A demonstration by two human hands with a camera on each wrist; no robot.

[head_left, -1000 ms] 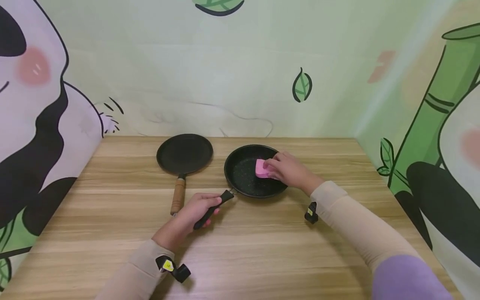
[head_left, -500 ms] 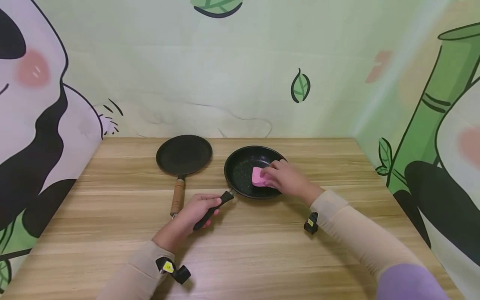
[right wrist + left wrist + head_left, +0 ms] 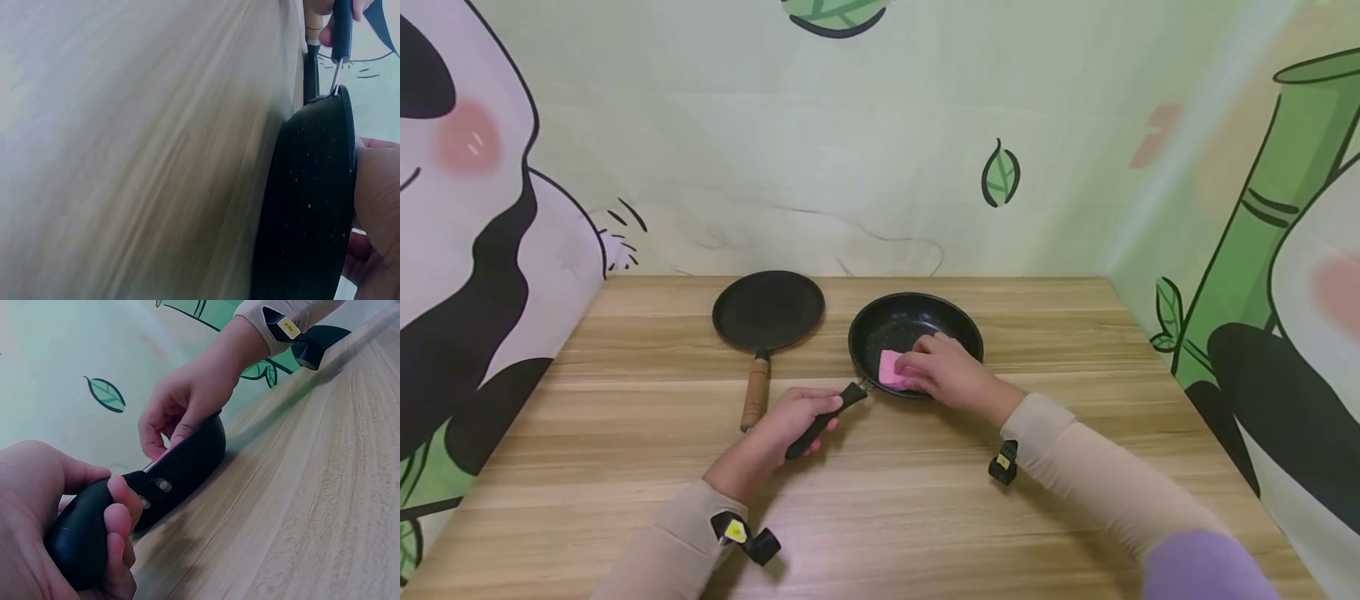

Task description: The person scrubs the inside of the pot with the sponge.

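A black speckled frying pan sits on the wooden table, its handle angled toward the lower left. My left hand grips that handle, and in the left wrist view the fingers curl round it. Inside the pan, near its front left edge, lies a pink sponge. My right hand reaches over the pan's front rim and holds the sponge between thumb and fingers. In the right wrist view the pan's outer wall hides the sponge and most of that hand.
A flat black griddle pan with a wooden handle lies left of the frying pan. Behind the table stands a wall printed with leaves and pandas. Each wrist carries a small black camera.
My right hand has slid the sponge across the pan, from its right middle toward the front left edge. The left hand and the frying pan stay where they were.
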